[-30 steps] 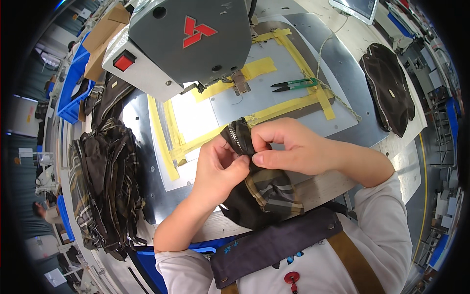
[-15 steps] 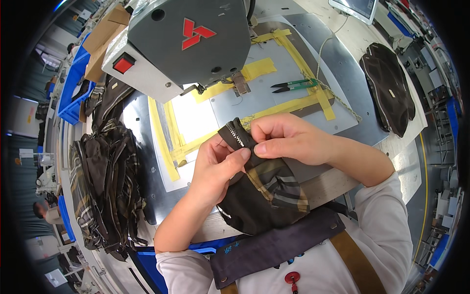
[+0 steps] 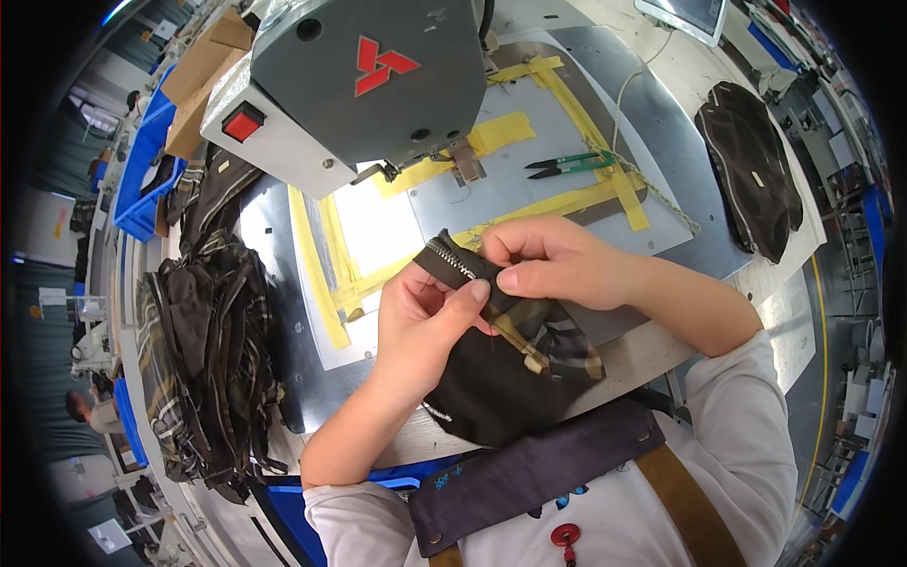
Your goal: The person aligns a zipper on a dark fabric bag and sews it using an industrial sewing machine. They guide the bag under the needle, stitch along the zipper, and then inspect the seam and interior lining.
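Observation:
Between my hands hangs a dark fabric pouch (image 3: 491,397) with a plaid lining patch and a metal zipper (image 3: 449,257) along its upper edge. My left hand (image 3: 420,312) pinches the zipper edge between thumb and fingers. My right hand (image 3: 557,265) grips the same edge just to the right, thumb against bent forefinger. A tan strip (image 3: 520,342) sticks out below the fingers. The pouch's lower part hangs at the table's front edge, close to my apron (image 3: 539,472). My fingers hide part of the held edge.
A grey sewing machine head (image 3: 378,85) stands ahead over a metal plate with yellow tape (image 3: 567,200). Green thread snips (image 3: 572,165) lie right of the needle area. Dark plaid pouches (image 3: 208,350) pile up at left; another dark pouch (image 3: 751,170) lies at right.
The zipper edge has shifted slightly left and tilted, and the pouch's body has turned, bringing the tan strip more into view. Both hands keep their pinch.

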{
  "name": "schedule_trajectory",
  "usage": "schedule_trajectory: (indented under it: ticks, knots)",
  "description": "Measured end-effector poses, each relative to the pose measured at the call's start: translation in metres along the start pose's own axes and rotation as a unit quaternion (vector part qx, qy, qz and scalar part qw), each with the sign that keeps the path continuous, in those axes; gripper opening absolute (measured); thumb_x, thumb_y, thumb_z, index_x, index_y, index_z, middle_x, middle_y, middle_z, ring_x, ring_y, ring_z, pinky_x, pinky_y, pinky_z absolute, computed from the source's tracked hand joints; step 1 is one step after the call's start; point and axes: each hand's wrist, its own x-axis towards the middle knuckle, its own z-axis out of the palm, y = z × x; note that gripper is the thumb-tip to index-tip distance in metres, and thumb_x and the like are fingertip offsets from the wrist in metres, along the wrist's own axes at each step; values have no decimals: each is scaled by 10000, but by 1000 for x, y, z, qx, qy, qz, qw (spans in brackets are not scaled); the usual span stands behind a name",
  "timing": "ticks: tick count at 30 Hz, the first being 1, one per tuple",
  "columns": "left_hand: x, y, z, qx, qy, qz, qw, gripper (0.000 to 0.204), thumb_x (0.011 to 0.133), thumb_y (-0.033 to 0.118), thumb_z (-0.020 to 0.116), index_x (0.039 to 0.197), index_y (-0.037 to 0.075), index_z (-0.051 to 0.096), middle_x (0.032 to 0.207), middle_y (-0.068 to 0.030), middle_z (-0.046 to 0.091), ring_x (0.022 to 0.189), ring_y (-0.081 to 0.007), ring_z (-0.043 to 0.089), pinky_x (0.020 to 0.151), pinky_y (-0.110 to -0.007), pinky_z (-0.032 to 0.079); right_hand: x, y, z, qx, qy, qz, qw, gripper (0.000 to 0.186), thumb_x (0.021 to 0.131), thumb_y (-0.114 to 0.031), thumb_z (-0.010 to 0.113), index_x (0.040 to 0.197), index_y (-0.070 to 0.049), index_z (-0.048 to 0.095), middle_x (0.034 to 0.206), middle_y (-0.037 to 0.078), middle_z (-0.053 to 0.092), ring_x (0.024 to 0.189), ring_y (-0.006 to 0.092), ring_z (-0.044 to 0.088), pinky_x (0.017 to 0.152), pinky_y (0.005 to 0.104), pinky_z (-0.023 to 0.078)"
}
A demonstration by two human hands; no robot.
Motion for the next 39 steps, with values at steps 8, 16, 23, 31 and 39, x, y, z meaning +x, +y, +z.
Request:
schedule_trajectory:
  ticks: [8,16,23,31,39]
  knots:
    - [-1,-10,6,73,-27,49,996,139,895,11,593,1024,-37,576,934,-87,647,777,-121,630,672,-255,549,-7,-16,12,-254,100,31,961,187,727,-167,600,689,-4,517,560,135,499,483,244,446,483,368,361]
    - [0,-23,6,-7,-27,39,999,167,918,36,569,1073,-26,578,987,-112,648,850,-157,637,707,-289,572,-6,0,22,-191,172,-24,966,190,727,-124,596,675,-1,461,558,130,473,493,232,420,487,361,347]
    - [2,-26,6,-36,-12,15,999,154,929,81,568,1061,4,590,957,-81,650,829,-139,632,675,-288,578,-4,11,12,-59,126,3,990,157,784,-116,550,734,-2,453,629,67,439,593,131,391,537,316,348]
    - [0,-18,4,-45,-15,10,999,145,927,105,580,1044,20,596,919,-63,645,791,-117,618,646,-273,575,-6,-1,10,-37,86,-3,996,158,809,-134,541,790,9,475,678,54,455,643,123,395,571,300,353]
    - [-1,-21,9,-21,-14,-6,1000,142,936,80,553,1054,10,591,970,-80,653,844,-133,632,675,-275,573,-6,-5,11,-83,91,71,990,158,766,-93,534,716,-1,416,671,44,416,651,118,376,586,297,349]
